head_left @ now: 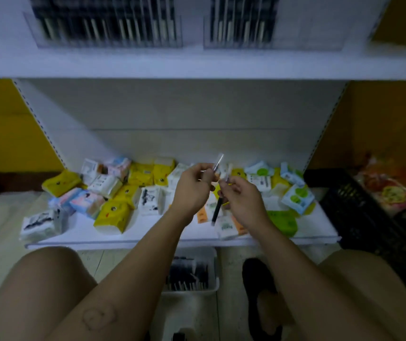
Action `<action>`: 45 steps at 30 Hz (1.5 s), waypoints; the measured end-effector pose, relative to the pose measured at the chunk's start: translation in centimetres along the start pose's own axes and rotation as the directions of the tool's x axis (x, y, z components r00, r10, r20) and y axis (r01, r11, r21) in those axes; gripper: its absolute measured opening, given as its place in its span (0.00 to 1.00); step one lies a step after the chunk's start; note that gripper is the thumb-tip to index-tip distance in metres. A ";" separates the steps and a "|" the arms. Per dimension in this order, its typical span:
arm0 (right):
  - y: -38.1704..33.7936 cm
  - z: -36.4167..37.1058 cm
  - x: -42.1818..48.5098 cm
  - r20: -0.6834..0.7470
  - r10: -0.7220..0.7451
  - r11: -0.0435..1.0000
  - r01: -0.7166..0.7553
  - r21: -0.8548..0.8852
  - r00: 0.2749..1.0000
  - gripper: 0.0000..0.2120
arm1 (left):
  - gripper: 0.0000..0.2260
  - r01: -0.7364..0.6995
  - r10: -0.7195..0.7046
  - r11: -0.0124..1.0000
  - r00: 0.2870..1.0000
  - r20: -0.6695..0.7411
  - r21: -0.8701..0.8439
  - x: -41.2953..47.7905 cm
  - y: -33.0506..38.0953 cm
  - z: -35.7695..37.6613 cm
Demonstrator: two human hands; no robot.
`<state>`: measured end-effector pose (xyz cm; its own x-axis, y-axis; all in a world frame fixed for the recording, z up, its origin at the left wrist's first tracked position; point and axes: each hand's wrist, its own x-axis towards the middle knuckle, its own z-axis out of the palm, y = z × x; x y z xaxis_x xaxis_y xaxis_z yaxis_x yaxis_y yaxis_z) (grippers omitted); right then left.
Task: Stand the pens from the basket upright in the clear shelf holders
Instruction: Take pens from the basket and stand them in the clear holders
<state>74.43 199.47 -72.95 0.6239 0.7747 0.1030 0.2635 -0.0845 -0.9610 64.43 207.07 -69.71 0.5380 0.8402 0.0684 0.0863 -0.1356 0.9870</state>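
left hand (192, 190) pinching pale slim pen (218, 163), blurred, poking up past fingertips | right hand (242, 200) gripping black pen (216, 209), barrel hanging below its fingers | basket (188, 293) on floor under forearms | clear holders (108, 43) above on upper shelf (197, 62)

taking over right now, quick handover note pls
Left hand pinches a thin pale item, too blurred to name.
Right hand grips a black pen, above the lower shelf.
Basket on the floor holds more pens.
Clear holders on the upper shelf already have many pens standing.
Left: stand the held pen, then the basket's.
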 end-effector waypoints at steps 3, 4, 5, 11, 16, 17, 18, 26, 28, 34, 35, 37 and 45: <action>-3.4 -2.3 1.6 -0.081 -0.087 0.996 0.085 -0.028 0.993 0.11 | 0.09 -0.071 0.074 0.994 0.996 0.040 -0.078 0.9 3.8 1.0; -4.6 -3.0 2.0 -0.099 -0.118 0.993 0.114 -0.040 0.988 0.10 | 0.10 -0.088 0.095 0.990 0.994 0.060 -0.114 1.2 5.1 1.2; -5.8 -3.8 2.4 -0.115 -0.149 0.988 0.144 -0.052 0.982 0.10 | 0.11 -0.109 0.122 0.982 0.989 0.078 -0.153 1.6 6.4 1.4; -12.7 -7.7 4.2 -0.143 -0.275 0.958 0.284 0.049 0.951 0.08 | 0.18 -0.293 0.311 0.943 0.944 0.107 -0.156 3.0 13.5 1.0; -17.5 -10.3 5.9 -0.143 -0.375 0.923 0.384 0.037 0.916 0.09 | 0.25 -0.424 0.427 0.904 0.889 0.167 -0.055 4.4 18.9 1.1; -18.4 -10.8 6.3 -0.160 -0.390 0.918 0.396 0.003 0.907 0.10 | 0.26 -0.449 0.449 0.892 0.876 0.178 -0.038 4.8 20.0 1.2; -19.3 -11.4 6.8 -0.186 -0.409 0.912 0.409 -0.042 0.893 0.15 | 0.26 -0.475 0.471 0.880 0.861 0.191 -0.024 5.3 21.2 1.4; -25.4 -16.0 11.1 -0.207 -0.572 0.819 0.539 -0.196 0.793 0.28 | 0.27 -0.607 0.580 0.793 0.779 0.240 0.055 10.1 29.2 3.0; -26.2 -17.0 12.6 -0.219 -0.590 0.805 0.545 -0.235 0.777 0.27 | 0.26 -0.603 0.577 0.796 0.783 0.234 0.054 11.6 30.6 3.5; -27.6 -19.6 17.0 -0.321 -0.695 0.716 0.573 -0.400 0.644 0.23 | 0.22 -0.693 0.675 0.713 0.720 0.161 0.106 15.7 33.8 5.8; -27.6 -19.8 17.8 -0.334 -0.707 0.703 0.572 -0.423 0.623 0.23 | 0.21 -0.703 0.688 0.702 0.710 0.148 0.110 16.3 34.1 6.2; -27.5 -20.2 19.1 -0.345 -0.725 0.686 0.577 -0.444 0.596 0.21 | 0.19 -0.719 0.706 0.682 0.695 0.135 0.134 17.3 34.5 6.9; -26.5 -20.3 24.5 -0.355 -0.674 0.738 0.590 -0.327 0.647 0.19 | 0.18 -0.725 0.723 0.555 0.663 0.194 0.407 22.2 34.1 8.6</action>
<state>97.70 207.93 -39.78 0.4875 0.3361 0.8058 0.8032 0.1893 -0.5649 86.53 216.58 -35.79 0.5817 0.3570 0.7308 -0.0006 -0.8984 0.4393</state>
